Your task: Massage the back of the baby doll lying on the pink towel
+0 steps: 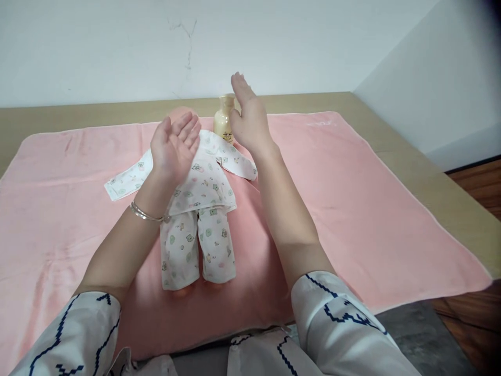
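Observation:
My left hand [173, 149] is raised with its palm turned up and fingers stretched out, holding nothing. It hangs in front of the head and upper chest of a doll, hiding much of them. The doll lies on its back in a white printed top [209, 183] and matching trousers [217, 245], its sleeves spread to the sides and its feet just showing. My right hand [251, 120], also holding nothing, is up with straight fingers and the thumb apart. Just left of it stands a pale yellow bottle [222, 121], partly covered by that hand.
A pink blanket [336, 219] lies under the doll and covers most of the wooden table [415, 167]. Behind the table is a white wall [117, 52] with a crack. At the lower right the floor [481, 183] shows beyond the table edge.

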{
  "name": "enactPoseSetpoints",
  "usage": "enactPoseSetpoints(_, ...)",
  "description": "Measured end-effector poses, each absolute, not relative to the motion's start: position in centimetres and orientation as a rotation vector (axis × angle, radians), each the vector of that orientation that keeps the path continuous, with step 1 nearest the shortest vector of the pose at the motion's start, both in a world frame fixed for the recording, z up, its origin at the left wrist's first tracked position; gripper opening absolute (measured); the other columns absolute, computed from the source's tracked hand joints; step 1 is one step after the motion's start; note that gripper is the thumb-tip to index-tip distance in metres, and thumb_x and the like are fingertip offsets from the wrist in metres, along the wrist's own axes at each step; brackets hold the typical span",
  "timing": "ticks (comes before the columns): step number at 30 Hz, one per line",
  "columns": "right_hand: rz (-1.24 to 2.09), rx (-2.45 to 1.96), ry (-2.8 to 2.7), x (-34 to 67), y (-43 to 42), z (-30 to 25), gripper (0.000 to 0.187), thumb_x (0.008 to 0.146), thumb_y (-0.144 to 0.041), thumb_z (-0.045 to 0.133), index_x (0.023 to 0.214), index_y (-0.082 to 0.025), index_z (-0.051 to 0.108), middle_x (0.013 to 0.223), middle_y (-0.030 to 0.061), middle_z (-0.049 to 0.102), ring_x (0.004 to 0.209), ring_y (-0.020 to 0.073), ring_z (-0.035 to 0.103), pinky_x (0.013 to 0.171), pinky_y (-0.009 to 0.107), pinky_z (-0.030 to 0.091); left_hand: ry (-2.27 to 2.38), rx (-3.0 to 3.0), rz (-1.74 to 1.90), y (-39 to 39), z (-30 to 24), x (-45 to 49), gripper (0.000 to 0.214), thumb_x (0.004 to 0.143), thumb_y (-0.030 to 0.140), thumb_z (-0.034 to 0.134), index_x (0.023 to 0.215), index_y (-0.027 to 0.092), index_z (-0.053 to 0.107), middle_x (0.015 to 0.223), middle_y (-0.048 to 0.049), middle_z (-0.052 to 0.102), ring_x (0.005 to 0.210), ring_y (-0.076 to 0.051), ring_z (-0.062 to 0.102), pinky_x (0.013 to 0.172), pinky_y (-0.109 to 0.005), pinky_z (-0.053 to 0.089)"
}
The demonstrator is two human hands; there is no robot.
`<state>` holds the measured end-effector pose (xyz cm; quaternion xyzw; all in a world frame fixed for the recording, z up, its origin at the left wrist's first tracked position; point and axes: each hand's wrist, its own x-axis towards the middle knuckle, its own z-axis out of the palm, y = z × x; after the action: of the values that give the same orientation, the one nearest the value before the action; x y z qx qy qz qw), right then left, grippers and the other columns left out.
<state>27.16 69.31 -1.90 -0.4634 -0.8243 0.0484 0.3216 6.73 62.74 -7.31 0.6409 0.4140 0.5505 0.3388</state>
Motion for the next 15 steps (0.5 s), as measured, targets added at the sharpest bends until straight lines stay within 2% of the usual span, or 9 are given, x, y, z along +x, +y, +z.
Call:
enactPoseSetpoints(3, 0.16, -1.226, -2.231, 26.8, 69.1, -1.9, 0.059, 0.1, -0.029, 0.03, 0.158, -0.028, 0.019, 0.162, -0.0028, 0.027, 0.154, 0.0232, 0.011, 0.127, 0.053, 0.016, 0.974, 1.743, 1.273, 65.7, -6.9, 6.9, 0.085, 0.096, 0.049, -0.022, 0.141, 0.024, 0.046, 0.148, -0.005, 0.051, 0.139, -0.022, 0.048, 0.106, -0.045, 0.053)
enactPoseSetpoints(6, 0.187, -1.249, -2.263, 26.2, 68.8, -2.5, 0.058, 0.1, -0.028, 0.029, 0.157, -0.025, 0.02, 0.161, 0.0, 0.029, 0.153, 0.0231, 0.013, 0.127, 0.053, 0.019, 1.05, 1.754, 1.32, 68.9, -7.2, 6.7, 0.091, 0.093, 0.057, -0.024, 0.14, 0.023, 0.046, 0.148, -0.0059, 0.051, 0.14, -0.019, 0.047, 0.11, -0.042, 0.05)
enactPoseSetpoints(9, 0.171, -1.261, -2.242, 25.2, 68.4, -3.3, 0.055, 0.102, -0.034, 0.028, 0.155, -0.02, 0.025, 0.162, 0.0034, 0.028, 0.153, 0.0256, 0.012, 0.126, 0.051, 0.021, 1.131, 1.819, 1.381, 71.5, -7.6, 6.8, 0.077, 0.099, 0.061, -0.006, 0.139, 0.024, 0.048, 0.14, -0.0068, 0.057, 0.138, -0.021, 0.049, 0.109, -0.042, 0.051)
enactPoseSetpoints(12, 0.136, -1.274, -2.193, 24.3, 68.1, -3.8, 0.055, 0.103, -0.044, 0.026, 0.153, -0.02, 0.027, 0.161, 0.0035, 0.03, 0.154, 0.0282, 0.01, 0.126, 0.051, 0.021, 1.184, 1.913, 1.385, 73.4, -7.9, 7.4, 0.059, 0.103, 0.058, 0.016, 0.138, 0.024, 0.05, 0.13, -0.0075, 0.062, 0.137, -0.024, 0.05, 0.106, -0.042, 0.052)
enactPoseSetpoints(15, 0.122, -1.266, -2.173, 24.2, 68.2, -4.0, 0.059, 0.103, -0.055, 0.022, 0.152, -0.024, 0.028, 0.159, 0.0014, 0.034, 0.153, 0.0295, 0.011, 0.124, 0.052, 0.023, 1.161, 1.914, 1.371, 74.9, -8.3, 7.9, 0.058, 0.104, 0.054, 0.015, 0.139, 0.02, 0.048, 0.13, -0.0086, 0.061, 0.138, -0.025, 0.049, 0.106, -0.042, 0.052)
